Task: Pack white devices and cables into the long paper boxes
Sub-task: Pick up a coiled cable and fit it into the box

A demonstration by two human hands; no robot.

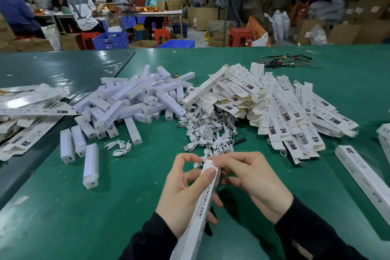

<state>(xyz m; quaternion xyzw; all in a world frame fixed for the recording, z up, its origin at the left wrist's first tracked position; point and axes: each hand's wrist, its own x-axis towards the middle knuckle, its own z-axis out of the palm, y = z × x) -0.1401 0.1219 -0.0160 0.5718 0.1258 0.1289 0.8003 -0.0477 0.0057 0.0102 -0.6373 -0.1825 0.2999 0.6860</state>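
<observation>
My left hand (pixel 181 194) grips a long white paper box (pixel 200 213) printed "SENSOR LAMP", thumb pressed on its top end. My right hand (pixel 251 181) pinches the flap at that same end. A pile of white bar-shaped devices (pixel 130 99) lies in the middle of the green table. Just beyond my hands is a heap of short white cables (pixel 207 131). Flat, unfolded paper boxes (pixel 280 103) are stacked to the right of the cables. What the held box contains is hidden.
More flat boxes (pixel 27 112) lie at the left, and a closed box (pixel 367 177) sits at the right. Dark wires (pixel 285 61) lie at the far right of the table (pixel 105 217). People sit at another table (pixel 147 13) behind, among crates and cartons.
</observation>
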